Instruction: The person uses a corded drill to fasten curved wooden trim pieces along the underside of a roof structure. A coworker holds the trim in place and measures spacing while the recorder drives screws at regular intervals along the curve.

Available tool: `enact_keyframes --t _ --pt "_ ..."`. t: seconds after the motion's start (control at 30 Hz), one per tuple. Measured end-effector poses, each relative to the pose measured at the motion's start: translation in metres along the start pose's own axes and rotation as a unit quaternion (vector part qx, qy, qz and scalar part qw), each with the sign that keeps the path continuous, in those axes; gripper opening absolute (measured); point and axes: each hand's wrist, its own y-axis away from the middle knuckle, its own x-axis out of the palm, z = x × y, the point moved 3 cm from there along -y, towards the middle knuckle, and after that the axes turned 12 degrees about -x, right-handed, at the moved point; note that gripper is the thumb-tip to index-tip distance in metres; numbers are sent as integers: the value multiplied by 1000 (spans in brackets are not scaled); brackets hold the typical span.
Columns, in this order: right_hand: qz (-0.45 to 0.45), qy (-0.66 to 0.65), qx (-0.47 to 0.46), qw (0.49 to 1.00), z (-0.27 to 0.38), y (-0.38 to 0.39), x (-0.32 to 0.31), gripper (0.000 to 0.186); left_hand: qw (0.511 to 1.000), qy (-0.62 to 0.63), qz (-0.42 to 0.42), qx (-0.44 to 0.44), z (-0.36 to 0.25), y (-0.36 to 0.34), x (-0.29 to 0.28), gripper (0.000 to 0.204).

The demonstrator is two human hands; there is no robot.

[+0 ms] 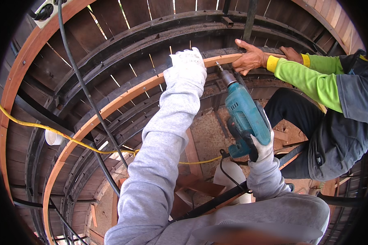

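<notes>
A thin curved wooden strip (129, 94) runs along a dark metal rail. My left hand (187, 65), in a white glove, is closed over the strip near the middle of the view. In my gloved right hand (261, 143) is a teal corded power drill (244, 109), pointing up and away to the left. The bit's tip is at the strip, right of my left hand; I cannot tell whether it touches. Just right of the bit, a co-worker's bare hand (251, 58) rests on the strip, and the co-worker's other hand (292, 55) is farther along it.
The co-worker in green sleeves (310, 77) sits close on the right. A black cable (78, 75) and a yellow cord (41, 125) cross the curved rails at left. A white cup (54, 137) sits there too. Wood pieces (200, 184) lie below; a socket strip (49, 12) is at upper left.
</notes>
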Motion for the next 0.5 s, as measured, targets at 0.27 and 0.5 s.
enact_keyframes --t 0.27,0.5 --pt "-54 -77 64 994 26 -6 15 81 991 -3 132 -32 -2 -10 -5 53" --pt "-5 17 -21 1000 4 -4 2 81 985 15 164 -57 0 -11 0 64"
